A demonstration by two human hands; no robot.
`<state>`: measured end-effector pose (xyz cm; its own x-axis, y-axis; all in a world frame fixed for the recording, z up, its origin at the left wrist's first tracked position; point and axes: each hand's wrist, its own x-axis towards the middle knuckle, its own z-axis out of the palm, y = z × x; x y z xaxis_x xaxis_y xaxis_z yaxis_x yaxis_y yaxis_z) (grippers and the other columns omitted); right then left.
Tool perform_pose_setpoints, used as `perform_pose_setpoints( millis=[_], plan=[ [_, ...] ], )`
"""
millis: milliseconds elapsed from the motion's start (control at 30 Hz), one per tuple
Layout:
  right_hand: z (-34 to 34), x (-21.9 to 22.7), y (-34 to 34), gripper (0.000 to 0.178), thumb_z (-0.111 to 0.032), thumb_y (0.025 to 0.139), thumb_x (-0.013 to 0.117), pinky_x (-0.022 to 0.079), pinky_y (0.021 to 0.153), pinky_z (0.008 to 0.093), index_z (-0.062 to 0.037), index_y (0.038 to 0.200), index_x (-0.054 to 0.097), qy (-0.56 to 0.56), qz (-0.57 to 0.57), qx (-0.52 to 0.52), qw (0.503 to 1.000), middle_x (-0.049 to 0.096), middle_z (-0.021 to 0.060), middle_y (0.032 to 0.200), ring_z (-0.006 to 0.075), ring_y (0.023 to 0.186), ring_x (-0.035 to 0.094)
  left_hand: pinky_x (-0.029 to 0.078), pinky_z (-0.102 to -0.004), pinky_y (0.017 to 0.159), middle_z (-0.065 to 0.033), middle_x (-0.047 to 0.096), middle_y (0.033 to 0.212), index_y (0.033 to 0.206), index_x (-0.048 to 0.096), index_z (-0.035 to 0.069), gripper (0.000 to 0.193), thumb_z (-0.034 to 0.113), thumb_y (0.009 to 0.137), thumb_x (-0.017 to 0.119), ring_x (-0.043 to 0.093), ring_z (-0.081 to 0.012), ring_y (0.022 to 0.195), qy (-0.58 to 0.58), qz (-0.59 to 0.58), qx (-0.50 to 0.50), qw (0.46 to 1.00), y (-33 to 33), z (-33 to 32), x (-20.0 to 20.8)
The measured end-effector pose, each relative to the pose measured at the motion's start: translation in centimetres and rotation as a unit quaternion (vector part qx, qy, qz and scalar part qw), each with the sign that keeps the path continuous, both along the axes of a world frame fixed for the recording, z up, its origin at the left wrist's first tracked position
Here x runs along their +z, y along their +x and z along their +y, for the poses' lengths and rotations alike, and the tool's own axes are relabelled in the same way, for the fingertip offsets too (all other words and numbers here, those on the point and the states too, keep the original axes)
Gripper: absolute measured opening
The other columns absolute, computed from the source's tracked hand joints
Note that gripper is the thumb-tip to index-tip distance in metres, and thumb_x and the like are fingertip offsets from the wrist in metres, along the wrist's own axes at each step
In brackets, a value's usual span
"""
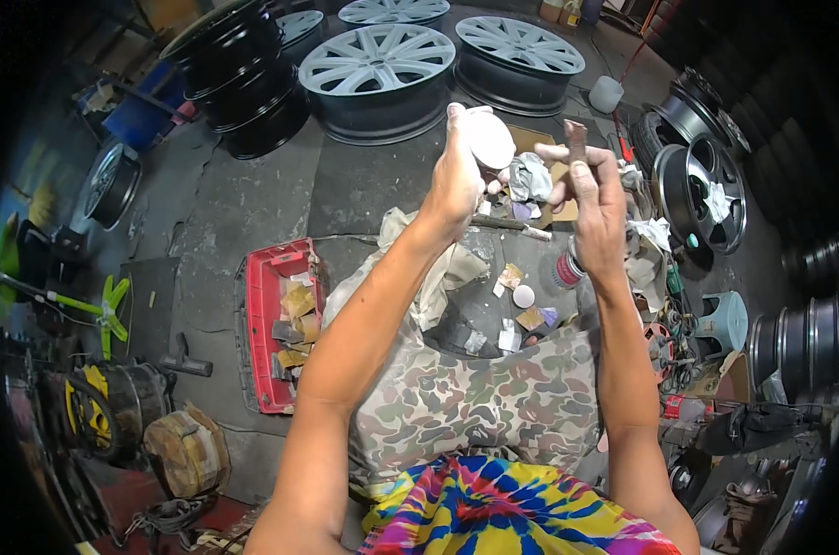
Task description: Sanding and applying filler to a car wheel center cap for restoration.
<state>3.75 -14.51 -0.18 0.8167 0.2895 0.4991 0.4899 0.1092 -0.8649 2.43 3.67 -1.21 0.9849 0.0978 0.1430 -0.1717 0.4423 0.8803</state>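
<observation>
Raised in front of me, my left hand (454, 185) grips a white round disc (490, 141) by its edge, its pale face toward me. To its right, my right hand (597, 217) pinches a short brown strip (576, 139) between thumb and fingers, the strip pointing up. Whether it is folded sandpaper or a small blade I cannot tell. Between and beyond the hands lie a crumpled grey cloth (530, 178) and an open cardboard box (530, 139). A red-and-grey can (567, 270) stands below my right hand, partly hidden by the wrist.
Several silver-faced wheel rims (378, 60) lie ahead, with a stack of black rims (243, 83) at the left. A red tray (276, 398) of sandpaper scraps sits left of my legs. More rims (715, 194), a light-blue stool (723, 319) and cables stand right. Scraps (510, 335) litter the floor between my legs.
</observation>
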Motion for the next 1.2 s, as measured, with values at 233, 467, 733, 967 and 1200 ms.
perform_pose_setpoints(
  millis=[233,467,733,967,1200],
  plan=[
    [1.9,0.1,-0.8,0.02,-0.018,0.107,0.043,0.041,0.062,0.025,-0.0036,0.114,0.055,-0.096,-0.066,-0.027,0.993,0.054,0.0005,0.071,0.0072,0.065,0.05,0.04,-0.023,0.059,-0.0011,0.054,0.088,0.126,0.048,0.011,0.062,0.058,0.107,0.013,0.046,-0.0081,0.067,0.068,-0.055,0.021,0.996,-1.1,-2.0,0.7],
    [2.5,-0.2,-1.3,0.022,-0.02,0.108,0.043,0.04,0.06,0.0248,-0.0032,0.114,0.054,-0.076,-0.049,-0.009,0.996,0.054,0.0006,0.071,0.0069,0.064,0.049,0.04,-0.0235,0.06,0.0011,0.044,0.077,0.112,0.048,0.01,0.057,0.053,0.108,0.01,0.04,-0.0066,0.063,0.113,-0.078,0.061,0.989,-1.6,-1.8,0.8],
    [2.2,-0.1,-1.7,0.02,-0.019,0.107,0.042,0.041,0.06,0.0243,-0.0035,0.112,0.054,-0.077,-0.049,-0.015,0.996,0.054,0.0007,0.073,0.0071,0.064,0.049,0.041,-0.0238,0.061,0.0007,0.044,0.078,0.113,0.048,0.01,0.058,0.053,0.108,0.01,0.041,-0.0068,0.065,0.103,-0.096,0.047,0.989,-1.4,-1.7,0.8],
    [1.7,-0.3,-1.6,0.02,-0.017,0.107,0.045,0.041,0.061,0.0234,-0.0023,0.114,0.056,-0.059,-0.039,0.018,0.997,0.059,0.002,0.082,0.0059,0.068,0.05,0.04,-0.0221,0.056,-0.0036,0.06,0.087,0.129,0.053,0.008,0.068,0.059,0.107,0.015,0.05,-0.0093,0.065,0.03,-0.023,0.013,0.999,-1.3,-1.2,0.6],
    [-1.3,0.4,-1.7,0.022,-0.014,0.104,0.055,0.045,0.079,0.0228,-0.0003,0.12,0.064,-0.047,-0.03,-0.036,0.998,0.066,0.0035,0.1,0.0078,0.087,0.057,0.034,-0.023,0.043,-0.011,0.066,0.077,0.115,0.06,0.002,0.07,0.059,0.106,0.021,0.05,-0.011,0.051,0.055,0.047,-0.114,0.991,-2.2,2.2,1.6]
  ],
)
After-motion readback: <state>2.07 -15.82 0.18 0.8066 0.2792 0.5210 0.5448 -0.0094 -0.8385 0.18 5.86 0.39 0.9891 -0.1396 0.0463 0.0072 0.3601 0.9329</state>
